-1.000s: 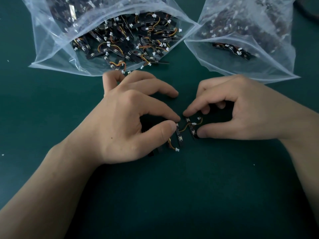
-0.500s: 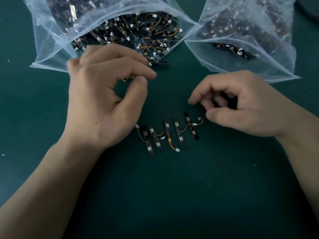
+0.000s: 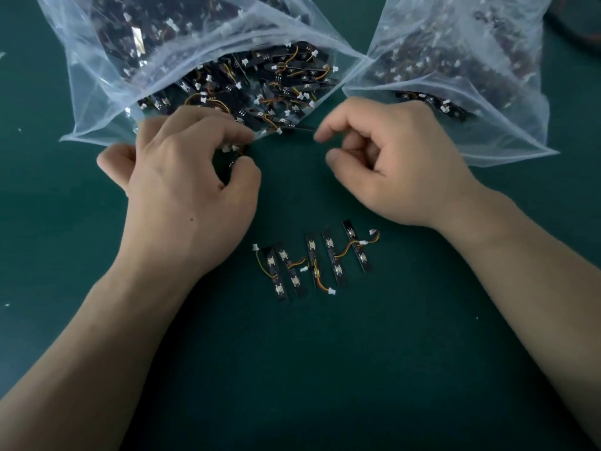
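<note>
Several small black circuit strips (image 3: 312,262) with white connectors and orange-yellow wires lie side by side in a row on the green mat (image 3: 325,369). My left hand (image 3: 188,190) is at the mouth of the left clear plastic bag (image 3: 107,92), which is full of the same strips, and its thumb and fingers pinch one strip (image 3: 232,151) there. My right hand (image 3: 387,164) hovers to the right of it, fingers loosely curled and holding nothing, just in front of the right bag (image 3: 500,125).
Both bags lie open toward me at the far side of the mat, the right one also holding strips. A dark cable (image 3: 575,30) curves at the far right corner. Tiny white flecks dot the mat at the left.
Both hands have left the row of strips. The left hand has gone up to the left bag's mouth and pinched a strip. The right hand has lifted and moved up.
</note>
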{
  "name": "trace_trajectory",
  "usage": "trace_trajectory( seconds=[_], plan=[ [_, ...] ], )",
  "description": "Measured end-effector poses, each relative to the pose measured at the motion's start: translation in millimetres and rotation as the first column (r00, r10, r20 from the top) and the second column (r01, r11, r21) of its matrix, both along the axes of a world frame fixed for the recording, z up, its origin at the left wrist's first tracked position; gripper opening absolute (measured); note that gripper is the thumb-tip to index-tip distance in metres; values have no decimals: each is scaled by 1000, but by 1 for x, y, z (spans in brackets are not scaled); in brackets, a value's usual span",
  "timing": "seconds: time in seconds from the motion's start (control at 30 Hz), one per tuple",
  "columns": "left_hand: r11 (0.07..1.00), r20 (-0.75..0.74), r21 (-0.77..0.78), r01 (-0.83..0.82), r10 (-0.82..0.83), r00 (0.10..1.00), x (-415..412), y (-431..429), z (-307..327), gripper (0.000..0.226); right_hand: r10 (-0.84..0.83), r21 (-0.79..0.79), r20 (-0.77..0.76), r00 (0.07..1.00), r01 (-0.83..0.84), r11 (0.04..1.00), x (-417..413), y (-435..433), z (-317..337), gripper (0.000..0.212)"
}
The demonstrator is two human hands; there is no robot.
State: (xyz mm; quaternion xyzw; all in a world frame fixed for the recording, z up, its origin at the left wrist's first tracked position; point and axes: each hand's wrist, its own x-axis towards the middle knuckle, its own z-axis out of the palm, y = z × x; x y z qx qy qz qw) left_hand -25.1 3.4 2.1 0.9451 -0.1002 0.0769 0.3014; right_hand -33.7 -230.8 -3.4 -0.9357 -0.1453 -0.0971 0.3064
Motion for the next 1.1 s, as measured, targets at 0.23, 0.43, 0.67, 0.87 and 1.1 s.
trace_trajectory(
  seconds=[0.23,0.43,0.67,0.87,1.1],
  plan=[
    [1000,26,13,17,-17,1000,0,1,0,34,70,-218,4,998,-67,974,15,19,3,46],
    [998,9,-59,-32,33,999,3,0,1,44,-30,-201,43,999,38,979,20,28,4,37],
    [976,90,-213,-36,56,994,3,-3,4,39,-128,-107,8,992,128,986,22,26,0,14],
    [954,195,-300,25,35,980,4,-7,-6,29,-137,-21,8,991,137,990,21,25,1,9],
    [927,196,-369,72,2,981,5,-6,-9,23,-138,154,37,990,131,979,19,20,2,10]
  ],
)
